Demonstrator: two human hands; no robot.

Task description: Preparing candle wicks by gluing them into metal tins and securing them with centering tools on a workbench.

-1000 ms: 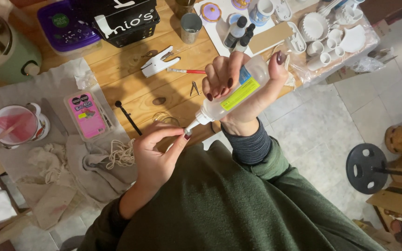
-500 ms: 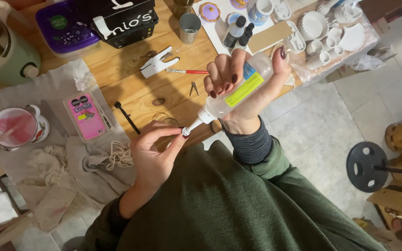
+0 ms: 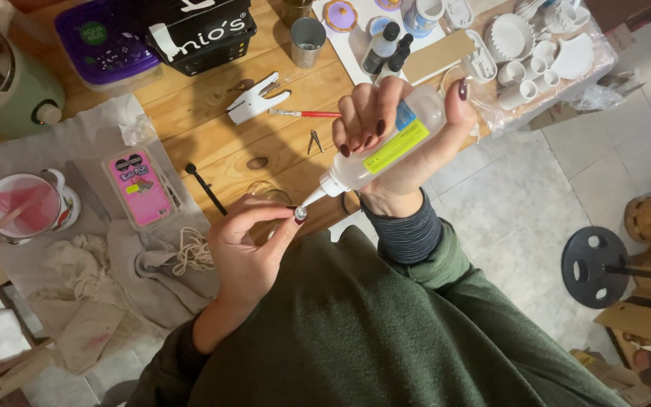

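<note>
My right hand [image 3: 408,143] grips a clear squeeze bottle [image 3: 382,147] with a yellow and blue label, tilted nozzle-down toward the lower left. Its white nozzle tip touches a tiny round silvery piece [image 3: 300,214] pinched between thumb and fingers of my left hand [image 3: 254,245]. Both hands hover over the near edge of the wooden table [image 3: 212,120], above my green sleeves.
On the table lie a pink flat package [image 3: 141,188], a pink-filled cup [image 3: 28,205], grey cloth [image 3: 77,143] with white cord [image 3: 194,250], a black stick [image 3: 206,188], a white clamp tool [image 3: 254,98], a red-handled tool [image 3: 307,114], small bottles [image 3: 384,50] and white moulds [image 3: 536,56]. A black round weight [image 3: 595,268] stands on the floor at right.
The bottle has lifted slightly and the nozzle tip now rests on the small piece. My left hand stays almost in place.
</note>
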